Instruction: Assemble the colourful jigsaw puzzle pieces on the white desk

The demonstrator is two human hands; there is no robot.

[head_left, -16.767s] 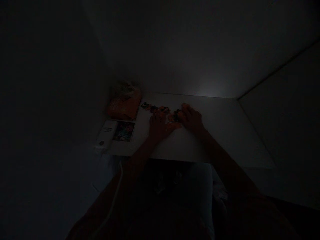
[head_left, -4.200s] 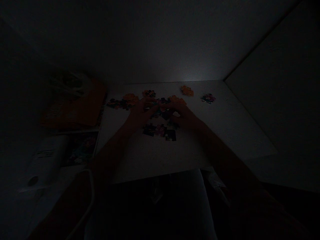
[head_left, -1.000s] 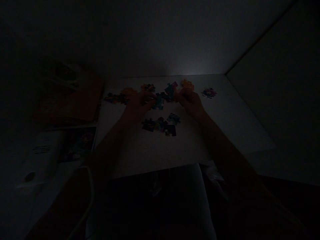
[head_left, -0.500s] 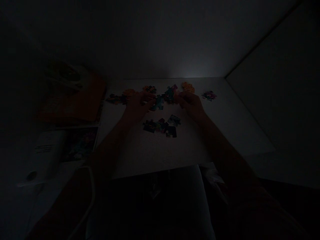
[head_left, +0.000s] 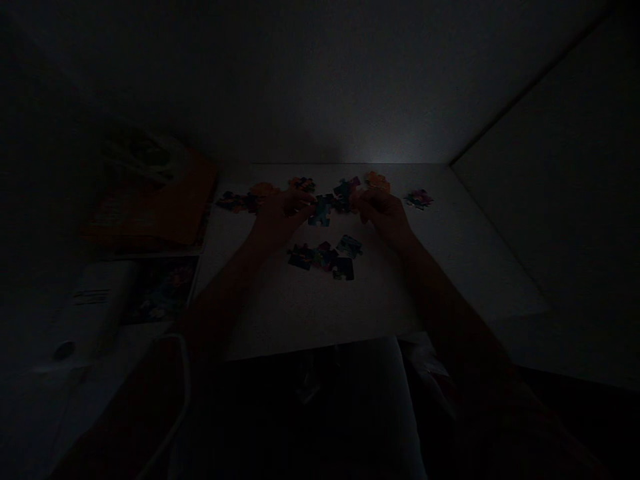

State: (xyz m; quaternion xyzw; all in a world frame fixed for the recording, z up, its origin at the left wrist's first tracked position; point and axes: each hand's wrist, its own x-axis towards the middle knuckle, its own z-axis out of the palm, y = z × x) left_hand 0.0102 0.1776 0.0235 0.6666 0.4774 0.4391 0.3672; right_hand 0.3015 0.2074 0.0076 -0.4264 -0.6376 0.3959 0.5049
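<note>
The scene is very dark. My left hand is closed, its thumb and fingers pinching the edge of a teal puzzle piece over the white table. My right hand is closed too, fingertips pinched at the edge of teal and purple puzzle pieces; how many it grips is too dark to tell. The two held parts are side by side, almost touching. Below them on the table lies a cluster of dark puzzle pieces, with a bluish piece at its upper right.
Orange puzzle pieces lie behind my right hand, and a pink-green group is farther right. More pieces lie at the table's left. Orange packaging and a dark printed picture are off to the left. A wall rises behind the table.
The whole view has shifted slightly. The teal piece at my left fingertips shows more fully now. Both hands remain pinched in nearly the same places.
</note>
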